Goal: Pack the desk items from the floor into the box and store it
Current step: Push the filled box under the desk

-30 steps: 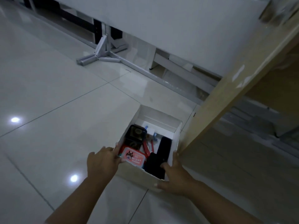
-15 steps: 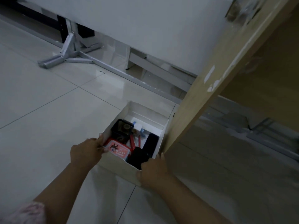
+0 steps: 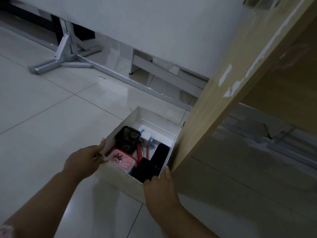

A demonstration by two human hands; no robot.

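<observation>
The 2 bare forearms enter from the bottom edge, a bit of pink sleeve (image 3: 6,229) showing at the lower left corner. The right hand (image 3: 158,188) has its grip clamped on the near right corner of the white box (image 3: 120,177), fingers wrapped over the outside wall and fingertips hooked at the rim. The left hand (image 3: 84,162) has its grip clamped on the near left corner, thumb and fingertips curled over the rim and reaching just inside.

The box sits on the glossy tiled floor (image 3: 51,126), open at the top, between the 2 grips. Just beyond the left grip, inside the box, lies a pink wipes pack (image 3: 122,159) with a cartoon figure on its lid. Just beyond the right grip lies a black object (image 3: 147,169), with a second long black case (image 3: 160,153) behind it against the right wall. Between these and the wipes pack run 2 red handles (image 3: 139,152), of what I cannot tell. Farther in, beyond the left grip, stands a black square holder (image 3: 127,136), and past it small white and blue items (image 3: 145,134) too small to identify.

To the right of the right grip, touching the box's right side, rises a tan wooden panel (image 3: 223,100) with chipped white patches. Well beyond both grips, a grey metal frame leg (image 3: 65,54) rests on the floor under a white board (image 3: 154,31)
</observation>
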